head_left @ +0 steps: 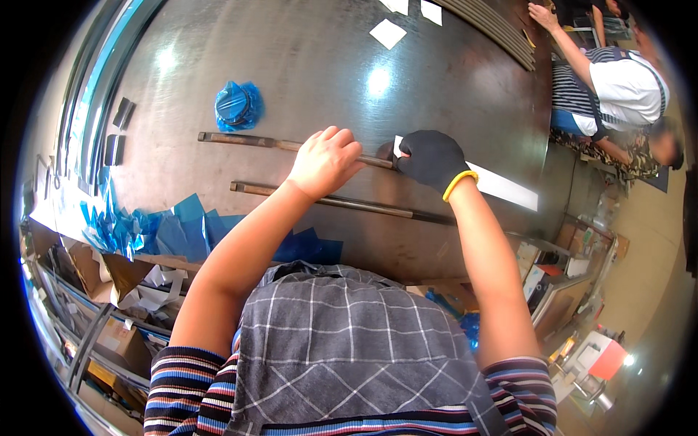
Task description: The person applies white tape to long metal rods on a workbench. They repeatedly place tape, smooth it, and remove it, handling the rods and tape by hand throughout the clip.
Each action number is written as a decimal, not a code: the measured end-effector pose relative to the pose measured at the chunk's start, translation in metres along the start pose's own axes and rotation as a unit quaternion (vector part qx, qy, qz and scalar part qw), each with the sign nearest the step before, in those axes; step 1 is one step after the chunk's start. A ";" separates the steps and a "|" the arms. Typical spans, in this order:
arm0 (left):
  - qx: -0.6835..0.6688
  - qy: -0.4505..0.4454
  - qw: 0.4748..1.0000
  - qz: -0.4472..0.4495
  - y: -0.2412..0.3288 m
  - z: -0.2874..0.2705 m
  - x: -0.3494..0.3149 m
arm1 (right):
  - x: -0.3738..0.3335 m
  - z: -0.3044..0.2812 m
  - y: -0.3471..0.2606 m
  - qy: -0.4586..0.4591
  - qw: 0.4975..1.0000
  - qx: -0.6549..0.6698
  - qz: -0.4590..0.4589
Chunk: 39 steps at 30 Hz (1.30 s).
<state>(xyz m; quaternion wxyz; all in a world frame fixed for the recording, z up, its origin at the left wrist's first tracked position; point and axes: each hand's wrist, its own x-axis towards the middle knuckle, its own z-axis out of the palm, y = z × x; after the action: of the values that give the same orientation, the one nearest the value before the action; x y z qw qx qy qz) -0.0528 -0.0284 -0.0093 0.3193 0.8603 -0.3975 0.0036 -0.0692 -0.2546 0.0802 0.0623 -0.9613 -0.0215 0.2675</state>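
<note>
A long thin brown rod (240, 139) lies crosswise over the dark metal table (305, 65). My bare left hand (327, 164) is closed around its middle, knuckles up. Farther right, my right hand (433, 160), in a black glove with a yellow cuff, is closed on the same rod, and its palm hides the rod beyond. A long white strip (503, 187) sticks out to the right from beneath that glove; whether the fingers also pinch it is hidden. Nearer to me, a second similar rod (356, 206) runs roughly parallel, passing under both forearms.
A blue film-wrapped roll (233, 104) sits beyond the rod's left end. Crumpled blue film (185, 225) covers the near left edge. White paper pieces (387, 33) and long grey bars (494, 33) lie at the back. Other people (618, 87) stand at the right.
</note>
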 end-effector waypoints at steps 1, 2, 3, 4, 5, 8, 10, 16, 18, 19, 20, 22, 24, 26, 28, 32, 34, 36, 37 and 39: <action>-0.001 0.001 1.000 0.000 0.000 0.000 0.000 | 0.002 0.001 0.005 0.008 1.000 -0.001 0.002; -0.002 0.002 1.000 0.000 0.000 0.000 0.001 | 0.004 0.002 0.008 0.016 1.000 -0.003 0.003; -0.003 0.002 1.000 0.000 0.000 0.000 0.001 | 0.005 0.003 0.010 0.002 1.000 -0.005 0.009; -0.002 0.001 1.000 0.000 0.000 0.000 0.001 | 0.006 0.004 0.011 -0.011 1.000 -0.006 0.015; -0.001 0.000 1.000 0.000 0.000 0.000 0.001 | 0.007 0.004 0.012 -0.024 0.999 -0.008 0.020; 0.000 -0.002 1.000 -0.002 0.000 0.000 0.001 | 0.010 0.004 0.017 0.013 1.000 0.011 -0.003; 0.002 -0.003 1.000 -0.004 -0.001 -0.001 0.000 | 0.014 0.001 0.015 -0.011 1.000 0.000 -0.008; -0.004 -0.014 1.000 -0.007 0.002 -0.003 0.001 | 0.066 -0.018 0.096 0.129 0.980 -0.149 0.001; -0.011 -0.021 1.000 -0.004 0.002 -0.002 0.002 | 0.083 -0.058 0.122 0.215 0.969 0.007 0.123; -0.010 -0.016 1.000 -0.007 0.003 -0.004 0.002 | 0.087 -0.073 0.119 0.218 0.968 0.019 0.122; -0.011 -0.017 1.000 -0.010 0.003 -0.004 0.000 | 0.090 -0.087 0.116 0.220 0.967 0.030 0.122; -0.015 -0.020 1.000 -0.010 0.002 -0.004 0.000 | 0.087 -0.082 0.121 0.274 0.958 0.012 0.088; -0.022 -0.018 1.000 -0.006 0.005 -0.006 0.003 | 0.070 -0.048 0.124 0.365 0.930 -0.045 0.012; -0.019 -0.017 1.000 -0.011 0.004 -0.008 0.004 | 0.052 -0.023 0.087 0.495 0.869 -0.001 -0.009; -0.014 -0.022 1.000 -0.016 0.003 -0.007 0.001 | 0.029 0.004 0.036 0.557 0.815 0.160 -0.021; -0.011 -0.010 1.000 -0.011 0.005 -0.005 0.003 | 0.010 0.053 -0.023 0.470 0.868 0.145 -0.073; -0.005 -0.010 1.000 -0.007 0.005 -0.007 0.005 | 0.017 0.064 -0.034 0.467 0.876 0.092 -0.074; -0.010 -0.009 1.000 -0.003 0.005 -0.007 0.007 | 0.022 0.077 -0.038 0.437 0.894 0.070 -0.071; -0.005 -0.009 1.000 -0.007 0.006 -0.006 0.005 | 0.025 0.080 -0.038 0.422 0.902 0.061 -0.071; 0.000 -0.003 1.000 -0.003 0.009 -0.008 0.008 | 0.026 0.080 -0.037 0.444 0.890 0.067 -0.080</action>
<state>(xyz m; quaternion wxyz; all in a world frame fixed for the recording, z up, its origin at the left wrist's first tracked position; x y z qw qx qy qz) -0.0515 -0.0338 0.0037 0.3179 0.8615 -0.3959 0.0001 -0.0885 -0.2075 0.0036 0.1511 -0.9684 -0.0502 -0.1918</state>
